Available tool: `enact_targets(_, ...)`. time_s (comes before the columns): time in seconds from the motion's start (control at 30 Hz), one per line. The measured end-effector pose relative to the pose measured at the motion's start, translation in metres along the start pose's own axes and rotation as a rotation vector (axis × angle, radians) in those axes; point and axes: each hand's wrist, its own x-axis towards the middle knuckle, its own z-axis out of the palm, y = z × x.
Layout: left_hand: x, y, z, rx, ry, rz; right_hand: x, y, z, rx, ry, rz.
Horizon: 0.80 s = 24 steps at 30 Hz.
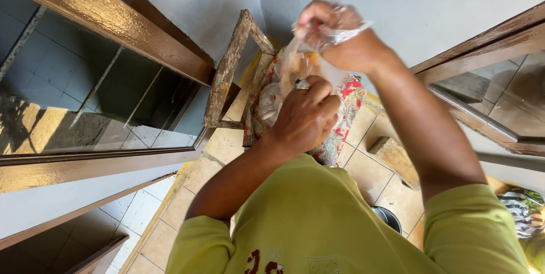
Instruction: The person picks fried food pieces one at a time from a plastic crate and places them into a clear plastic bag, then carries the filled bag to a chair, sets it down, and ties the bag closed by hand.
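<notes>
My left hand (305, 116), with a ring on one finger, grips the lower part of a clear plastic bag (292, 69) that holds something pale and orange. My right hand (335, 35) is closed on the twisted top of the same bag, higher up and farther from me. Both hands are held in front of my chest, above a red floral cloth (347, 103). What is inside the bag is blurred by the plastic.
A worn wooden frame (227, 72) leans against the grey wall beside the cloth. Brown-framed glass panes stand at left (108, 98) and right (499, 98). Beige floor tiles lie below, with a wooden block (394, 157), a dark round container (389, 217) and a striped bundle (525, 208) at right.
</notes>
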Motion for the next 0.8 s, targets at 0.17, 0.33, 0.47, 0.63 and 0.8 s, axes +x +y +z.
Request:
enact_targets(0.17, -0.03, -0.043, 0.065, -0.228, 0.202, -0.199, 0.016, 0.044, 0.052, 0.099, -0.212, -0.015)
enact_targets(0.33, -0.064, -0.114, 0.15, -0.365, 0.182, -0.456, 0.003, 0.108, 0.104, -0.135, -0.261, -0.059)
enact_targets(0.47, -0.082, -0.168, 0.175, -1.012, 0.273, -0.701, -0.039, 0.156, 0.122, 0.548, -0.188, 0.714)
enact_targets(0.63, -0.085, -0.218, 0.163, -1.762, 0.296, -0.847, -0.109, 0.187, 0.161, 1.271, 0.472, 0.374)
enact_targets(0.8, -0.077, -0.235, 0.187, -1.842, 0.473, -1.146, -0.134, 0.189, 0.204, 0.365, 0.479, 0.354)
